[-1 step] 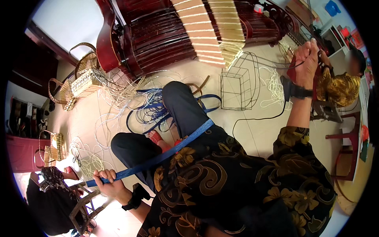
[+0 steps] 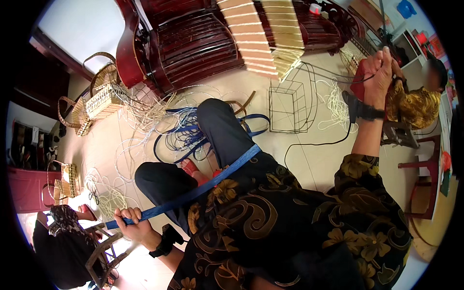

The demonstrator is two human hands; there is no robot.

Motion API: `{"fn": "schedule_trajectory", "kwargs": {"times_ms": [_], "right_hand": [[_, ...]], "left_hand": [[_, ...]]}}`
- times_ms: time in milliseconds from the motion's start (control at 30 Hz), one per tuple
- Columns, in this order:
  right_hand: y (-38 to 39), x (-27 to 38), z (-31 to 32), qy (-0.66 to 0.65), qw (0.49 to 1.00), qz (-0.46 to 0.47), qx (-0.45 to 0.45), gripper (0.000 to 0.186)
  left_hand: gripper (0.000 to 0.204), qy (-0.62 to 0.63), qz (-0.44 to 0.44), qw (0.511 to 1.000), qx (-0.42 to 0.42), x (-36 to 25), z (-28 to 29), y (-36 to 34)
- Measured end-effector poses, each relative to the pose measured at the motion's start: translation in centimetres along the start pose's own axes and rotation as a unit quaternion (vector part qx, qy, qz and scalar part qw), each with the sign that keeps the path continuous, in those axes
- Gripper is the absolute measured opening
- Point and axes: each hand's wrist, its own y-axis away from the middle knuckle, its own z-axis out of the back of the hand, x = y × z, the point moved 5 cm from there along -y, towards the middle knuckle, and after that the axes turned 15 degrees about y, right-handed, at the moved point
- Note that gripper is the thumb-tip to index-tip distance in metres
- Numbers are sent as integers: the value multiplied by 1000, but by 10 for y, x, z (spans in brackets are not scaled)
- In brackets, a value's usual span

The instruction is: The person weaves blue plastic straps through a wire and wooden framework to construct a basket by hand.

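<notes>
My left hand (image 2: 134, 227) is closed around one end of a flat blue strap (image 2: 200, 188), which runs up to the right across my lap and thigh. Out at the far right, my right hand (image 2: 376, 72) is raised and its fingers are curled round a thin dark wire (image 2: 338, 78). That wire stretches leftward toward an open wire basket frame (image 2: 288, 116) on the floor; where it ends is hard to make out. Beyond my knees lies a tangled heap of blue strapping (image 2: 186, 137). Each wrist wears a black band with a device.
A dark red wooden bench (image 2: 193, 48) has a striped tan panel (image 2: 251, 43) draped over it. Woven baskets (image 2: 105, 101) and loose pale cords (image 2: 108, 195) lie to the left. One person (image 2: 67, 246) sits lower left, another (image 2: 418, 106) at right. A cable (image 2: 314, 144) trails over the floor.
The striped panel appears slightly farther right in view. Both hands keep their grips and nearly the same places.
</notes>
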Motion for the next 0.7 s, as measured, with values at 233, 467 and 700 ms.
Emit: {"fn": "schedule_trajectory", "kwargs": {"times_ms": [233, 467, 700], "right_hand": [[5, 37, 66, 185, 963, 83, -180, 15], [8, -1, 141, 382, 886, 85, -248, 35], [55, -31, 185, 566, 756, 4, -330, 55]], "left_hand": [[27, 2, 25, 1000, 0, 13, 2, -8], [27, -19, 38, 999, -14, 27, -10, -11], [29, -46, 40, 998, -18, 33, -18, -14]]}}
